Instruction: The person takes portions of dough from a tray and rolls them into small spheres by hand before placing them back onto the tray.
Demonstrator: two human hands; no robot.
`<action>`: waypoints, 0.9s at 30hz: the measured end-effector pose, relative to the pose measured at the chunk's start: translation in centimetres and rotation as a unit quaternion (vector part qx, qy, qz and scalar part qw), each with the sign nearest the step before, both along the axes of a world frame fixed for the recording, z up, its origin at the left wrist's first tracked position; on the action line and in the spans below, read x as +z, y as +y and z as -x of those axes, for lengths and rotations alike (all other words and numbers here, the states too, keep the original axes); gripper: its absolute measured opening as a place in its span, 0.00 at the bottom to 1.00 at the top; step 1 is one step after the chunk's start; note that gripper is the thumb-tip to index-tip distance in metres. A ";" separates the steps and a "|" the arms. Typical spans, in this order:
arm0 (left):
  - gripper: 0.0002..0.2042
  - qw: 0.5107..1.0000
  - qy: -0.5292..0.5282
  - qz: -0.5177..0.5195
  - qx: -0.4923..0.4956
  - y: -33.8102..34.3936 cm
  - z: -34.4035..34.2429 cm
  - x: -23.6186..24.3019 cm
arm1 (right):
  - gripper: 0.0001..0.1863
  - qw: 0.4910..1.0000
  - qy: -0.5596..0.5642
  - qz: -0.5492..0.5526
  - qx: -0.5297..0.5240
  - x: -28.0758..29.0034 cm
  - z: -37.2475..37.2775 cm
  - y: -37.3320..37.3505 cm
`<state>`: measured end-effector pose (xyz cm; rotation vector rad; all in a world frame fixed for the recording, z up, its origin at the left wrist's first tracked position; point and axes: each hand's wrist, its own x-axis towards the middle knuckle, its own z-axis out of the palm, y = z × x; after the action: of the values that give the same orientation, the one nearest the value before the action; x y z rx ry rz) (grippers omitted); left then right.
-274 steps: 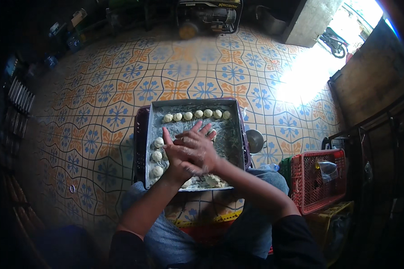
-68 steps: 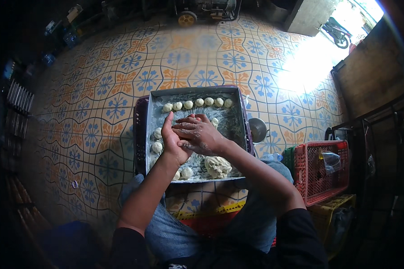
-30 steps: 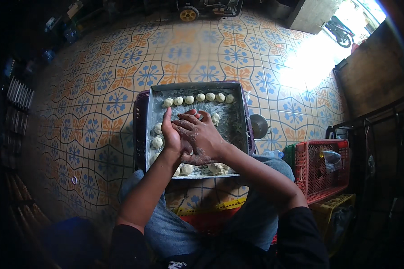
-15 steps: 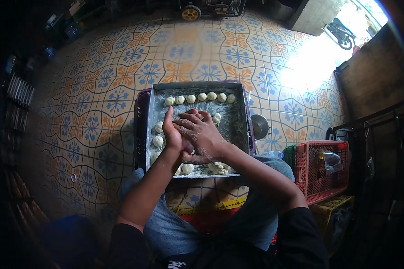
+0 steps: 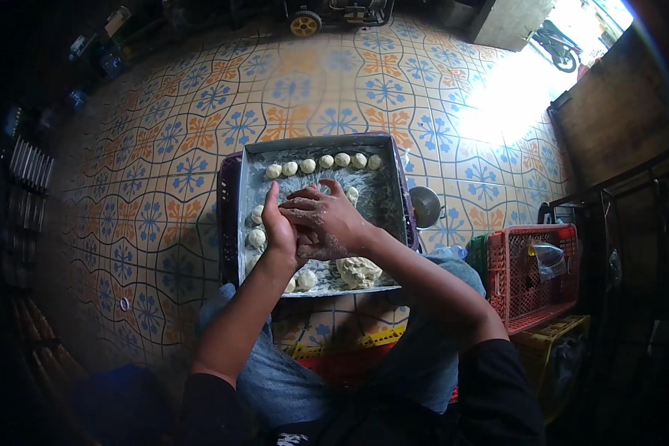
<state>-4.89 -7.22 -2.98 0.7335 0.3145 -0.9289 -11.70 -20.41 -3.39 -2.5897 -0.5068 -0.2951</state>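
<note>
My left hand (image 5: 278,229) is palm-up and cupped, its thumb pointing away from me. Across it lies my right hand (image 5: 331,221), flour-dusted, palm down with slightly bent fingers. The palms press together, hiding whatever is between them. Both are above a square metal tray (image 5: 390,204) with a floured bottom. Small pale dough balls (image 5: 308,166) form a row along its far side. More dough balls (image 5: 256,238) run down the left side and into the near left corner. A large rough dough lump (image 5: 358,273) sits at the near edge; a smaller dough piece (image 5: 352,195) shows beyond my right hand.
The tray rests on a dark purple crate (image 5: 229,215). A round metal pan (image 5: 425,207) stands against its right side. Further right are a red crate (image 5: 531,275) and a yellow crate (image 5: 546,342). A wheeled machine (image 5: 305,24) is at the far end of the patterned tile floor.
My right hand has shifted a little over the left palm, its thumb now tucked in. More of the large dough lump shows. The whole view has moved slightly.
</note>
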 end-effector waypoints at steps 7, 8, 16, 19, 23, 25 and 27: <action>0.38 0.998 -0.001 0.054 -0.027 0.4 0.1 0.1 | 0.41 0.998 -0.005 -0.042 0.048 0.0 -0.4 -1.3; 0.38 0.998 -0.001 0.055 -0.026 0.5 0.0 0.1 | 0.41 0.998 -0.005 -0.041 0.050 0.2 -0.4 -1.4; 0.37 0.998 0.024 0.055 -0.023 0.7 0.4 1.8 | 0.49 0.997 0.004 -0.053 0.057 0.9 -0.3 -1.1; 0.37 0.999 0.014 0.042 -0.026 0.6 0.2 1.3 | 0.56 0.997 0.016 -0.044 0.054 1.1 -0.5 -1.1; 0.37 0.999 0.025 0.029 -0.005 0.6 0.2 0.7 | 0.62 0.999 0.026 -0.002 0.043 1.8 0.0 -0.2; 0.38 0.999 0.024 0.028 -0.001 0.8 -0.1 -0.1 | 0.66 0.999 0.034 0.003 0.035 1.3 -0.1 0.1; 0.38 0.999 0.027 0.027 -0.005 0.9 -0.2 -0.2 | 0.65 0.998 0.047 0.006 0.032 1.3 -0.2 0.0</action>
<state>-4.71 -6.36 -3.23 0.6618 0.3316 -0.9649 -11.54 -20.40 -2.07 -2.5786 -0.5587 -0.1488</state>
